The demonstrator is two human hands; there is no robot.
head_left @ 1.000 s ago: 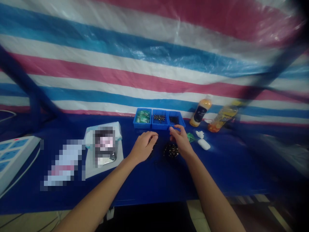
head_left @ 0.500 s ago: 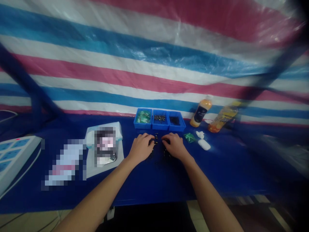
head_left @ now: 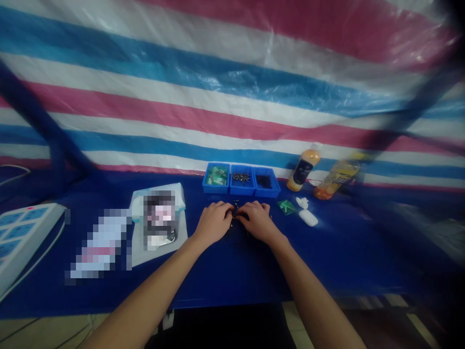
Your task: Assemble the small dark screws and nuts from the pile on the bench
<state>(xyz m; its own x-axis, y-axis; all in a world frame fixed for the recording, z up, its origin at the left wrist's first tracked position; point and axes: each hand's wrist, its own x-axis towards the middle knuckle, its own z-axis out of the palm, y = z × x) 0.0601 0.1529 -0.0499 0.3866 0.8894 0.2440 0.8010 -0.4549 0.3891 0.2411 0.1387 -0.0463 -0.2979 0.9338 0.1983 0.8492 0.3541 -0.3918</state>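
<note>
My left hand (head_left: 215,222) is over the blue tabletop with its thumb and fingertips pinched together. Close against it, my right hand (head_left: 258,219) is also closed, thumb and index finger meeting the left fingertips. A tiny shiny piece shows where the fingertips come together, too small to make out. Just beyond the hands lie a few small metal pieces (head_left: 236,204) that look like screws. Small dark bits on the cloth below the hands are hard to see, and the palms hide part of them.
Behind the hands stand three blue bins: one with green packets (head_left: 217,175), one with metal pieces (head_left: 241,178), one with dark pieces (head_left: 264,182). To the right are a green packet (head_left: 286,207), a white case (head_left: 308,217) and two bottles (head_left: 303,169). A power strip (head_left: 25,232) lies left.
My right hand has moved left, closing the gap between the hands, so the fingertips now meet. My left hand has stayed almost in place.
</note>
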